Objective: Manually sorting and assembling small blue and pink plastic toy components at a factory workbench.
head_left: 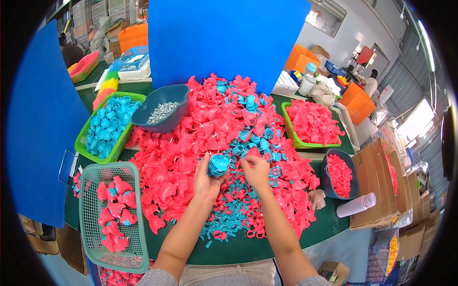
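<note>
A blue rounded plastic shell [218,165] rests in my left hand [207,186], with the fingers and thumb curled around it. Just to its right, my right hand [256,172] has its fingers pinched together, and a pink pointed plastic piece [253,152] shows at their tips. Both hands are over a large heap of pink plastic shells [179,157]. Blue shells [260,140] lie scattered beyond my right hand. Between my forearms are small blue plastic parts [231,214] and pink rings [253,224].
At left stand a green basket [119,151] of blue shells, a dark bowl [176,125] of metal screws and a grey-green basket [87,229] of joined pink-and-blue pieces. At right are a green tray [305,144] of pink parts, a dark bin [354,188], a pale bottle [355,205] and a cardboard box [369,174].
</note>
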Demonstrator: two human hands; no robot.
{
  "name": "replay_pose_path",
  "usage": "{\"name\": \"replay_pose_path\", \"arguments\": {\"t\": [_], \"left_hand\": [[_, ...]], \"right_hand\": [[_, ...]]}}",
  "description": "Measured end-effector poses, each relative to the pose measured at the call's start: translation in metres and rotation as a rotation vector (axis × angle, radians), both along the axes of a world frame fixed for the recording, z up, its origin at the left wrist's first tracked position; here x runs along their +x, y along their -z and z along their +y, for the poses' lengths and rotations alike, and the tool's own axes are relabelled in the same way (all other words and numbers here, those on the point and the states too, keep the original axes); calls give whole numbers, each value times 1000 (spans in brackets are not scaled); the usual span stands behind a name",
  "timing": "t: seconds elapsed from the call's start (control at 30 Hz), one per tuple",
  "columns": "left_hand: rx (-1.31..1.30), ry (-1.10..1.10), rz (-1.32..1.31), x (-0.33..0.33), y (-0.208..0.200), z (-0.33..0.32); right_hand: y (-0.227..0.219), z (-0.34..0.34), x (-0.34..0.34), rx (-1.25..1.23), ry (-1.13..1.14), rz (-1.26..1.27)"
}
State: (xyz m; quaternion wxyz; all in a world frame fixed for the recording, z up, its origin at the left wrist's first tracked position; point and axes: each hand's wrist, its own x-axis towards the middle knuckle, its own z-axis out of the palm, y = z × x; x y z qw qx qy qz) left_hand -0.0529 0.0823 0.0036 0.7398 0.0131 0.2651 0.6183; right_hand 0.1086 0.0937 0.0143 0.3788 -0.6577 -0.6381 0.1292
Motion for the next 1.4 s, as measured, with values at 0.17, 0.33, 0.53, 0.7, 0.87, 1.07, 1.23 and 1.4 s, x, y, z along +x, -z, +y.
{"name": "replay_pose_path", "arguments": {"t": [0.17, 0.33, 0.53, 0.7, 0.87, 1.07, 1.23, 1.4], "left_hand": [[-3, 41, -11, 8, -2, -3], [110, 80, -147, 18, -2, -8], [-34, 62, -82, 10, -12, -11], [10, 13, -164, -8, -1, -1], [38, -157, -214, -54, -7, 11], [103, -591, -94, -153, -45, 59], [-11, -906, 282, -265, -57, 103], [-43, -604, 746, -337, -6, 105]], "right_hand": [[-54, -33, -17, 247, -180, 701], [-73, -45, -33, 461, -400, -210], [-71, -71, -5, 572, -246, 42], [-16, -93, 36, 476, -47, 140], [41, -106, 61, 491, 25, 190], [54, -118, 92, 535, 122, 387], [58, -121, 111, 512, 212, 503], [49, -120, 116, 538, 247, 312]]}}
